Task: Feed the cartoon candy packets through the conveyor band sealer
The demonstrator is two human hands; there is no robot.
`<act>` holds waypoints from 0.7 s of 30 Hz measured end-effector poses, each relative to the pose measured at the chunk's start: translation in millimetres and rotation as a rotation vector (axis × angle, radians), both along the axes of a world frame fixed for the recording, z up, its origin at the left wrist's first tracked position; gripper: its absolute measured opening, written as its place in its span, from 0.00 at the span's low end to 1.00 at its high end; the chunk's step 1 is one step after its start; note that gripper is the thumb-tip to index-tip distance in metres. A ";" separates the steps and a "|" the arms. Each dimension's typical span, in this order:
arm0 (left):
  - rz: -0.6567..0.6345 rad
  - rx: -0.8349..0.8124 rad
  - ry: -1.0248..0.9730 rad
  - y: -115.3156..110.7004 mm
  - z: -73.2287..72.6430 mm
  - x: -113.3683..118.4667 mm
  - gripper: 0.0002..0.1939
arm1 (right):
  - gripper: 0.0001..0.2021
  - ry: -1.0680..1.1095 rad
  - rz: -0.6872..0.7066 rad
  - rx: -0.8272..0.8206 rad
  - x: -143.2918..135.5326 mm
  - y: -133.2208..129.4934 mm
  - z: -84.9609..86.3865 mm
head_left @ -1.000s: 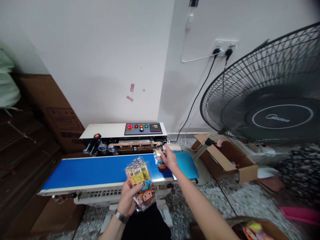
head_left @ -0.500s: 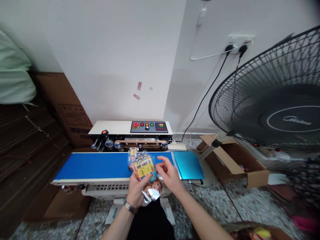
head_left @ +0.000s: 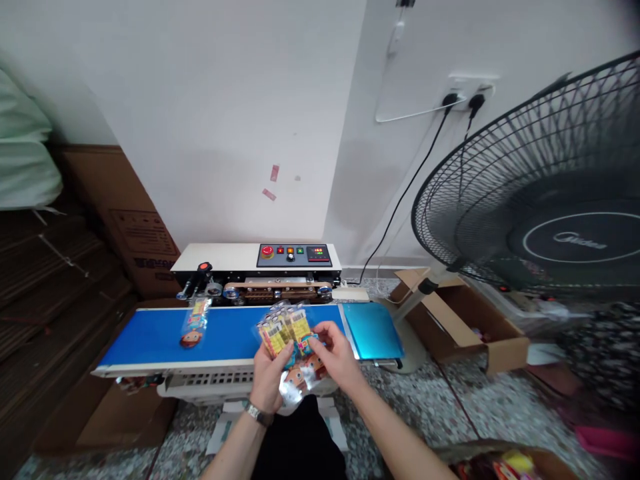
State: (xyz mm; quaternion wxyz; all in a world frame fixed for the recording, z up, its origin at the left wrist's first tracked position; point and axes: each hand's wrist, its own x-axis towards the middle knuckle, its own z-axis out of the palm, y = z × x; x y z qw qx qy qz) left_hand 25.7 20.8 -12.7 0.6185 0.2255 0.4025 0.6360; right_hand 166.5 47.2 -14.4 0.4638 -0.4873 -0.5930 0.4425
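My left hand (head_left: 269,377), with a metal watch at the wrist, grips a fanned stack of clear packets (head_left: 274,335) with yellow labels and cartoon faces. The thumb and fingers of my right hand (head_left: 336,353) pinch one packet (head_left: 302,327) at the stack's right side. Both hands are over the front edge of a blue conveyor belt (head_left: 240,333). Another packet (head_left: 195,323) with a face at its lower end lies on the belt at the left, its top edge at the rollers of the sealing machine (head_left: 225,257).
A large fan (head_left: 540,193) stands at the right. Behind its pole is an open cardboard box (head_left: 455,320). A blue plate (head_left: 375,331) adjoins the belt's right end. Stacked cardboard (head_left: 55,293) fills the left side. Another box with packets (head_left: 515,463) is at the bottom right.
A packet has appeared on the belt's left part, out from the machine. My right hand has closed on a packet, and the stack is now spread wider. The view has shifted slightly.
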 end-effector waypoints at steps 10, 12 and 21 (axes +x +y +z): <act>0.027 -0.070 0.026 -0.4 -9.5 -15.4 0.22 | 0.15 0.078 -0.548 -0.156 68.8 56.5 -47.1; 0.022 -0.066 0.029 -0.8 -8.8 -15.1 0.23 | 0.14 -0.060 -0.545 -0.166 69.8 64.7 -48.8; 0.017 -0.059 0.050 -0.1 -2.2 -4.4 0.23 | 0.14 -0.208 -0.283 0.043 28.1 54.9 -18.9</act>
